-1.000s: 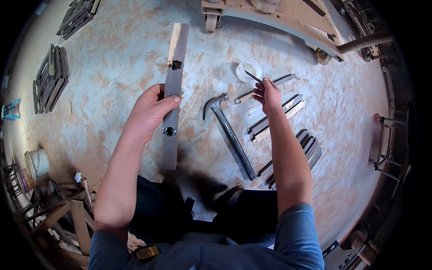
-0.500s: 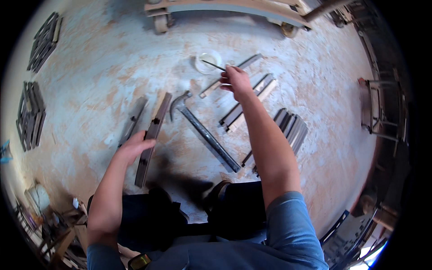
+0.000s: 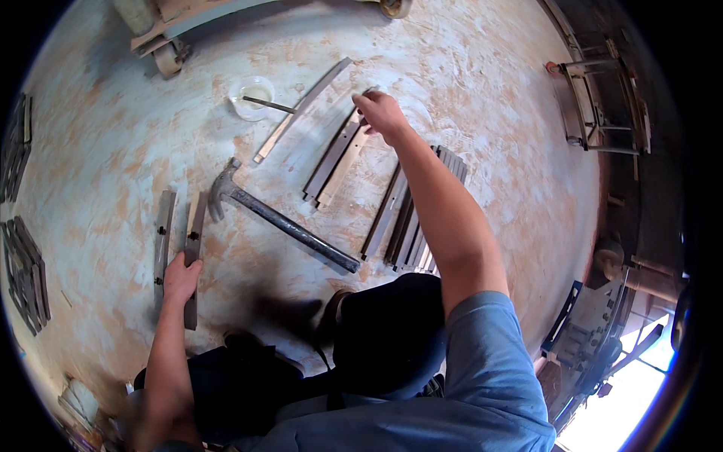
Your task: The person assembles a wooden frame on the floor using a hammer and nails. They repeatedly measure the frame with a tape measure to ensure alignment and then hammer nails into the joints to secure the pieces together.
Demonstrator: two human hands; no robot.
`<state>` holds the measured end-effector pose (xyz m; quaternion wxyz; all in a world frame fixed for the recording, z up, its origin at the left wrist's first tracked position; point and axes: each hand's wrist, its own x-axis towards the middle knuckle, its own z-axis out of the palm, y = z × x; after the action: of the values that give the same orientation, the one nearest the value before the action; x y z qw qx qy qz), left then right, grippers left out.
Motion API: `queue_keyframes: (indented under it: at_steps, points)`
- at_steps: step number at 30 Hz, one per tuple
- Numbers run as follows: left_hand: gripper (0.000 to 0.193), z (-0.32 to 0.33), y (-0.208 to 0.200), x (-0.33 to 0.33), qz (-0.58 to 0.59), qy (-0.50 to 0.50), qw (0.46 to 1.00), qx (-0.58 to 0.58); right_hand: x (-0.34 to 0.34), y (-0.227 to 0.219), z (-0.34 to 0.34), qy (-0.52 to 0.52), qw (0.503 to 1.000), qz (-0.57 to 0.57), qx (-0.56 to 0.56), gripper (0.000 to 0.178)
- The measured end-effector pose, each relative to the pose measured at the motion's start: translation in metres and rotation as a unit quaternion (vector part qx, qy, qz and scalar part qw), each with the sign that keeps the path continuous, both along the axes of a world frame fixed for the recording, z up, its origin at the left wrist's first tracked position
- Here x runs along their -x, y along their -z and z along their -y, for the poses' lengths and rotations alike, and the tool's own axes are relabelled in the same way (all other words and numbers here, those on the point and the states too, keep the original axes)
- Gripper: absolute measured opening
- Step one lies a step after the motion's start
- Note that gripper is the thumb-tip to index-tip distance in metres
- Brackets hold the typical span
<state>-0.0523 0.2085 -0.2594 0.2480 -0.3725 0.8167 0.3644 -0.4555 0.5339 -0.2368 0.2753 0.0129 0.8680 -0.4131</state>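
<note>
Nearest: blue shirt (image 3: 493, 339), dark trousers (image 3: 388, 331), knees bent above the mottled floor (image 3: 294, 177).

Left hand (image 3: 183, 277) low on the left, thumb and fingers closed around the lower half of a dark wooden bar (image 3: 193, 239) with a black notch; bar points away from the body. A second notched bar (image 3: 163, 226) lies just beside it, to the left, roughly parallel.

Hammer (image 3: 290, 228) flat on the floor between the hands, claw head toward the bars, handle slanting back to the right. Right of it, a bundle of strips (image 3: 410, 230), partly under the right forearm.

Right hand (image 3: 382, 114) reaches further out, fingers curled, at the far ends of a pair of strips (image 3: 330, 162), one dark, one pale. Cannot tell whether it grips them.

Beyond: a single strip (image 3: 305, 105); left of it a clear bowl (image 3: 252, 98) with a thin stick (image 3: 269, 105) leaning out toward the strip.

Far left, stacked dark frames (image 3: 26, 271). Farthest, a wheeled trolley (image 3: 184, 24).
</note>
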Motion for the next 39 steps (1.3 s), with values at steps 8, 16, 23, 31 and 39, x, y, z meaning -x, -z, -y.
queue_keyframes:
  at_steps: [8, 16, 23, 31, 39]
  points:
    - [0.035, -0.007, 0.033, -0.019, 0.033, 0.095, 0.988, 0.116, -0.091, 0.032, -0.087, -0.013, 0.995, 0.076, -0.070, 0.047]
    - [0.035, -0.020, 0.051, -0.017, 0.063, 0.093, 0.974, 0.197, -0.128, 0.074, -0.069, -0.085, 0.980, 0.032, -0.179, 0.053]
    - [0.034, -0.026, 0.045, -0.009, 0.125, 0.090, 0.963, 0.223, -0.125, 0.075, -0.058, -0.090, 0.981, 0.025, -0.172, 0.052]
    - [0.043, -0.022, 0.029, -0.005, 0.121, 0.078, 0.966, 0.215, -0.129, 0.085, -0.074, -0.073, 0.978, 0.105, -0.162, 0.049]
    - [0.046, -0.034, -0.097, 0.069, -0.157, -0.007, 0.988, 0.011, -0.125, 0.063, -0.037, -0.215, 0.955, -0.084, -0.186, 0.036]
